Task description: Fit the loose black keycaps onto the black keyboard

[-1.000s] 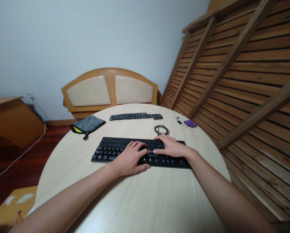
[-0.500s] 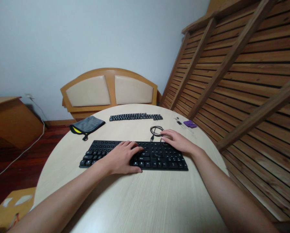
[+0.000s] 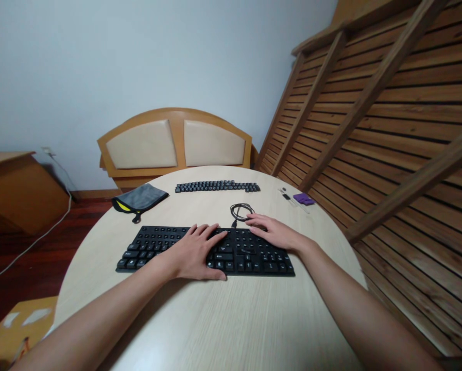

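A black keyboard (image 3: 250,262) lies flat on the round table, many of its sockets bare of keycaps, especially in the upper rows. My left hand (image 3: 195,252) rests across its middle with the fingers spread, the thumb along the front edge. Over the keyboard's upper right lies my right hand (image 3: 273,231), fingers stretched out towards the back edge. Just beyond those fingertips is a coiled black cable (image 3: 236,210) with its plug against the back edge. Part of the keys is hidden under both hands.
Loose black keycaps (image 3: 215,186) stand in rows at the back of the table (image 3: 231,319). A grey cloth with a yellow underside (image 3: 143,197) lies at the left. Small tools (image 3: 287,197) and a purple cloth (image 3: 303,199) are at the right, near slatted wooden boards (image 3: 370,129).
The keyboard has slid left and slightly towards me, its cable shifting left too. My right hand has moved left with it, while my left hand has stayed almost in place.
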`<state>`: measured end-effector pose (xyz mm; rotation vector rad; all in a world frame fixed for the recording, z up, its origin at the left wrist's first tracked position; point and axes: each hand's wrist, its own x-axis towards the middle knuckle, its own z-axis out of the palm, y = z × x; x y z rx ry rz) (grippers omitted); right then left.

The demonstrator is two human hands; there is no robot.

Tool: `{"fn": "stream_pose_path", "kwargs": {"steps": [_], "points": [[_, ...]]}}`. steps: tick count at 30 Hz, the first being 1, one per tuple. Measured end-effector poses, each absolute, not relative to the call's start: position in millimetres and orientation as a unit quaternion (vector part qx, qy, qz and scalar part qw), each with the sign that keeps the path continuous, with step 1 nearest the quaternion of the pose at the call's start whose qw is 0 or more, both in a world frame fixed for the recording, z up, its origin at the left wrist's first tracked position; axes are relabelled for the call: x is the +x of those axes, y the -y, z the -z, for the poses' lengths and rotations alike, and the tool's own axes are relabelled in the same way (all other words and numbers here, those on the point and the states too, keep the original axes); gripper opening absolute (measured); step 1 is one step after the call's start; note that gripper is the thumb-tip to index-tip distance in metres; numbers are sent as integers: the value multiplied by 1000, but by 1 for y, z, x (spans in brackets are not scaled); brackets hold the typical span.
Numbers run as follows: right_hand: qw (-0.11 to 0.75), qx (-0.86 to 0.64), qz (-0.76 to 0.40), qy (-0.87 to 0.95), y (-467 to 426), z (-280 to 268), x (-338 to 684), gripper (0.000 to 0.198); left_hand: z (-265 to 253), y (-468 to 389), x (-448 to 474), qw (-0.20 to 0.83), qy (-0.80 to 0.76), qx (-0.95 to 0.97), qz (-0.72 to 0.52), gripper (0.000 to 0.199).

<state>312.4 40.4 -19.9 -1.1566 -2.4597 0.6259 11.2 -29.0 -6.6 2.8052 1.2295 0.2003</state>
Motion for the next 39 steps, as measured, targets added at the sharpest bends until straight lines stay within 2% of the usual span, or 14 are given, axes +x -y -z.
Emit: {"fn": "stream_pose_path", "kwargs": {"steps": [5,10,17,31,39], "points": [[228,-396,-212,864,-42,20,305,43,5,24,0,36,-408,909,-82,109],[265,-462,-159,831,-52,25,308,42,4,19,-14,40,-439,896,-59,115],[195,-547,-37,813,-84,37,313,41,0,18,-17,64,-445,893,-15,120],[130,-619,10,774,-170,29,281,59,7,22,2,67,-393,914,-70,102],[140,-612,15,779,-164,29,278,36,2,23,4,72,-405,911,-34,104]]}}
